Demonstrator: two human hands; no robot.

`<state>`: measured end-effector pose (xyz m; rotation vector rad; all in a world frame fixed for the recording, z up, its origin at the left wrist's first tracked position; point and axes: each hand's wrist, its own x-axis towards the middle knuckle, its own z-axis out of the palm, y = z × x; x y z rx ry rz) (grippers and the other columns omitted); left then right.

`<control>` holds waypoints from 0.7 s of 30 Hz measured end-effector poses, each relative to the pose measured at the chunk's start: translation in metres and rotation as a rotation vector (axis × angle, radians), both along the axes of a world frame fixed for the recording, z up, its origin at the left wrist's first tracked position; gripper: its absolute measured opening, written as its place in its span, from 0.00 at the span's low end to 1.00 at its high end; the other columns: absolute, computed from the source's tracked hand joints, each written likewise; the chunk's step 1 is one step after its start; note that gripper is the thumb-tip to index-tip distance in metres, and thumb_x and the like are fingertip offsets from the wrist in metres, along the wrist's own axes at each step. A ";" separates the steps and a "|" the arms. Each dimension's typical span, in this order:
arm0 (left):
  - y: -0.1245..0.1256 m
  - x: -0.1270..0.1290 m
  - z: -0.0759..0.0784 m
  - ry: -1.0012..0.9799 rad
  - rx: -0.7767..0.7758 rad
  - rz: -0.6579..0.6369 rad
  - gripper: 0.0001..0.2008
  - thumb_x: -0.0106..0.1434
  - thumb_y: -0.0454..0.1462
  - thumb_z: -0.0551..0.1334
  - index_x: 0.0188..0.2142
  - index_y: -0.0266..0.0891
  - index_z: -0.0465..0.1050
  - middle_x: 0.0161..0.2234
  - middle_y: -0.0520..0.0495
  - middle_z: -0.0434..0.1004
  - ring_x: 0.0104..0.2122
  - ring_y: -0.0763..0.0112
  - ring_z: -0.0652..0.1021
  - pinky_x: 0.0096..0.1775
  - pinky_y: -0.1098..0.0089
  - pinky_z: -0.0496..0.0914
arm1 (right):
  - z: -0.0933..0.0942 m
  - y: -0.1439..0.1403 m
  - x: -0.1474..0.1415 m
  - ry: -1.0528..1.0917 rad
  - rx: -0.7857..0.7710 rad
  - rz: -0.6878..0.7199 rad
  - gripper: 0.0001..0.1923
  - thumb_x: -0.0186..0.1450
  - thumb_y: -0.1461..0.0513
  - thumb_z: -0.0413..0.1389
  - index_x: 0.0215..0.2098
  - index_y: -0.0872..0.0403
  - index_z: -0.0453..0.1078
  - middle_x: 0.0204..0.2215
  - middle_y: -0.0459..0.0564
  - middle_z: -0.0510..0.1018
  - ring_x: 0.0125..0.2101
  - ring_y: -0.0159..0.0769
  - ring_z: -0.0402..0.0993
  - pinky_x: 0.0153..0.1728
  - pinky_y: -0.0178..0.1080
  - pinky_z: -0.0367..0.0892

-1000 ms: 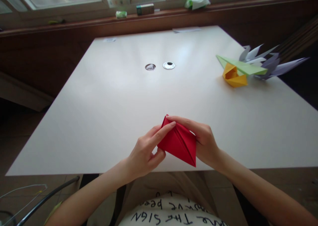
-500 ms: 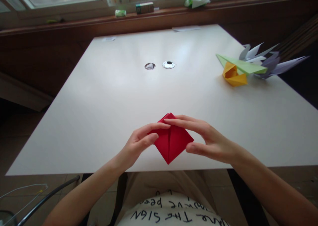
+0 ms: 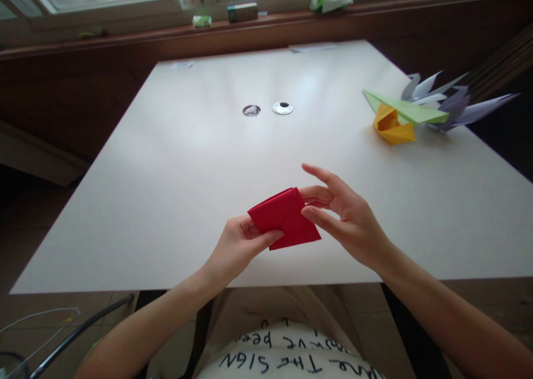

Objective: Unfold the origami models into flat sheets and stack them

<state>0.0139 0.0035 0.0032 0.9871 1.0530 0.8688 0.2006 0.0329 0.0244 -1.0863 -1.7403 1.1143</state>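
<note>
A red folded paper [image 3: 287, 218], roughly square with a slit-like opening along its upper left edge, is held tilted just above the near part of the table. My left hand [image 3: 239, 243] pinches its lower left side, thumb on the front and fingers behind. At the right edge is my right hand [image 3: 345, 218]. Its thumb lies against the paper's front edge, other fingers reach behind the upper right corner, and the index finger is raised away. Those fingertips are partly hidden by the paper.
On the white table [image 3: 187, 162], a yellow folded paper piece [image 3: 391, 126], a light green folded paper [image 3: 410, 109] and grey-purple origami [image 3: 458, 109] sit at the right. Two round holes, one a silvery grommet [image 3: 283, 108], lie mid-table. Small packets rest on the windowsill [image 3: 145, 34].
The red paper has been lifted and turned, so its plain face shows instead of the centre slit. My left thumb has moved onto its front; my right index finger has risen off it.
</note>
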 end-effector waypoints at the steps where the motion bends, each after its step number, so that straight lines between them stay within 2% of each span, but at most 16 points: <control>1: -0.001 0.001 0.001 0.011 0.004 -0.011 0.14 0.54 0.38 0.66 0.40 0.37 0.75 0.36 0.46 0.80 0.37 0.62 0.78 0.41 0.62 0.72 | 0.001 0.002 0.000 0.012 -0.038 -0.017 0.21 0.62 0.57 0.55 0.53 0.50 0.63 0.37 0.49 0.78 0.36 0.36 0.75 0.36 0.39 0.73; 3: -0.002 0.001 0.002 0.032 0.020 -0.040 0.15 0.54 0.38 0.65 0.41 0.37 0.75 0.36 0.46 0.80 0.38 0.61 0.78 0.41 0.61 0.72 | 0.002 0.004 0.000 0.011 -0.082 -0.021 0.12 0.61 0.56 0.55 0.41 0.52 0.72 0.33 0.49 0.78 0.33 0.36 0.75 0.32 0.36 0.72; 6: -0.002 0.001 0.003 0.036 0.048 -0.080 0.14 0.55 0.37 0.64 0.42 0.38 0.75 0.38 0.46 0.79 0.40 0.61 0.77 0.43 0.62 0.72 | 0.005 0.006 0.000 0.017 -0.101 -0.029 0.09 0.60 0.57 0.56 0.32 0.53 0.74 0.29 0.48 0.77 0.30 0.35 0.74 0.28 0.35 0.70; 8: -0.001 0.001 0.003 0.023 0.048 -0.102 0.13 0.56 0.36 0.63 0.42 0.38 0.74 0.38 0.46 0.79 0.40 0.62 0.77 0.42 0.63 0.72 | 0.005 0.005 0.000 0.022 -0.079 -0.071 0.08 0.59 0.58 0.57 0.29 0.54 0.74 0.27 0.48 0.76 0.29 0.34 0.73 0.27 0.35 0.70; 10: 0.000 0.002 0.004 0.027 0.034 -0.142 0.10 0.57 0.37 0.62 0.39 0.36 0.75 0.35 0.45 0.79 0.35 0.64 0.78 0.38 0.66 0.72 | 0.005 0.004 -0.001 0.027 -0.046 -0.123 0.07 0.59 0.59 0.57 0.28 0.54 0.73 0.26 0.47 0.76 0.29 0.34 0.73 0.27 0.35 0.69; 13: 0.001 0.003 0.003 0.077 0.030 -0.176 0.09 0.59 0.38 0.60 0.36 0.35 0.75 0.29 0.45 0.79 0.29 0.67 0.78 0.30 0.70 0.70 | 0.005 0.004 -0.001 0.062 -0.074 -0.108 0.06 0.59 0.60 0.57 0.29 0.53 0.72 0.27 0.47 0.76 0.30 0.34 0.73 0.28 0.34 0.69; 17: -0.002 0.003 0.002 0.154 0.102 -0.151 0.09 0.60 0.38 0.59 0.37 0.37 0.75 0.29 0.47 0.78 0.28 0.70 0.78 0.30 0.72 0.69 | 0.005 0.003 -0.002 0.080 -0.151 -0.054 0.08 0.60 0.58 0.56 0.29 0.54 0.73 0.27 0.47 0.76 0.29 0.33 0.72 0.28 0.34 0.68; 21: -0.003 0.002 0.003 0.161 0.145 -0.148 0.10 0.60 0.39 0.59 0.39 0.38 0.75 0.29 0.48 0.77 0.27 0.71 0.77 0.28 0.72 0.69 | 0.003 0.002 -0.003 0.113 -0.106 -0.155 0.07 0.59 0.59 0.58 0.25 0.53 0.73 0.24 0.45 0.75 0.27 0.31 0.71 0.27 0.34 0.66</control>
